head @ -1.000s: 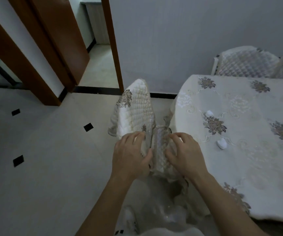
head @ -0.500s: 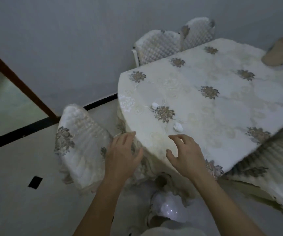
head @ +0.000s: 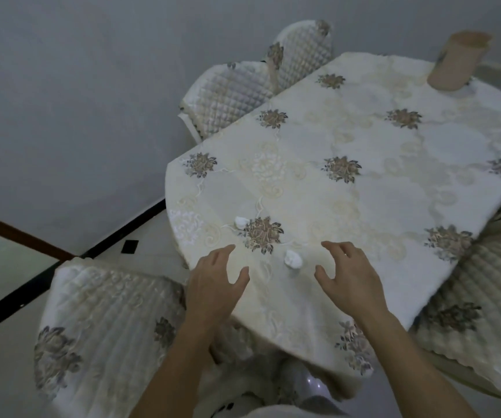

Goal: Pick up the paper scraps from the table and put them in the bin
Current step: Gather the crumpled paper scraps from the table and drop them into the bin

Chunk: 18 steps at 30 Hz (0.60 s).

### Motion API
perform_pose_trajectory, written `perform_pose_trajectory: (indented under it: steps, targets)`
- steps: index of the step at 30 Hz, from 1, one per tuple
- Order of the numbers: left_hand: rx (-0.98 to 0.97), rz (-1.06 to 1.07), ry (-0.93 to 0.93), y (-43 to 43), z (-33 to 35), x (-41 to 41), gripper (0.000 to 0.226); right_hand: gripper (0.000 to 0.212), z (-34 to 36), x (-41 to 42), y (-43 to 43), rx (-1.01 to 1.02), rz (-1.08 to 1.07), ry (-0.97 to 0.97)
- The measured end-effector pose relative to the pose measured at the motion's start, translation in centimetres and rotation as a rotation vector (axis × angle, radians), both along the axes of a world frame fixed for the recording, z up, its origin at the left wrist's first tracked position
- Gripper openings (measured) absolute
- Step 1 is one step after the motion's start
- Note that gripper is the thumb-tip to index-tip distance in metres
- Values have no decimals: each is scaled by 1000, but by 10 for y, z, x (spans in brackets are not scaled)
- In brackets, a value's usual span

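Head view, dim light. Table [head: 378, 176] under a cream embroidered tablecloth [head: 303, 206] with brown flower motifs.

Two paper scraps on the cloth, both small crumpled white wads. Near scrap [head: 293, 259] lies between my two hands, close to the table's near edge, just below a brown flower motif [head: 262, 233]. Far scrap [head: 241, 221] sits against the left side of that same motif, a little further in from the edge. The two scraps are apart from each other.

Left hand [head: 213, 288] over the table's near-left edge, palm down, fingers spread and loosely curled, thumb out to the side; holding nothing. Right hand [head: 350, 274] over the cloth to the right of the near scrap, fingers apart and bent, thumb pointing toward the scrap; also empty. Neither hand touches a scrap. I cannot tell whether the fingertips rest on the cloth or hover.

Tan cylindrical container [head: 454, 66] at the table's far corner. Quilted covered chairs around: one at lower left [head: 101, 327], one behind the table [head: 243, 95], one at right [head: 478, 297]. I cannot make out a bin with any certainty.
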<state>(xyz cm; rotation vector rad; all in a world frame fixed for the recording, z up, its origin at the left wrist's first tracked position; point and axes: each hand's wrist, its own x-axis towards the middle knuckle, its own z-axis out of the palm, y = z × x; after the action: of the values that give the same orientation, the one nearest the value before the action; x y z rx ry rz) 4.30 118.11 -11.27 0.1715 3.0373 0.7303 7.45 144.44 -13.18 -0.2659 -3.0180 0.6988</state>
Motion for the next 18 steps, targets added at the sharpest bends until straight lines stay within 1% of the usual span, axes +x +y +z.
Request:
perform_pose_trajectory:
  steps: [8,13,15,18]
  targets:
    - [76,4,-153,-14,-45,-73,56,51,-38,-38,-7,-18,32,-126]
    - [54,-36,-171,-19,-75,-113,51,53,-65,-57,-17,7,33,-221]
    - [49,-55,-166,-22,-86,-129,52,56,-75,-60,-19,8,28,-255]
    - [49,-85,-167,-23,-101,-148,61,59,-87,-62,-24,-17,-5,-296]
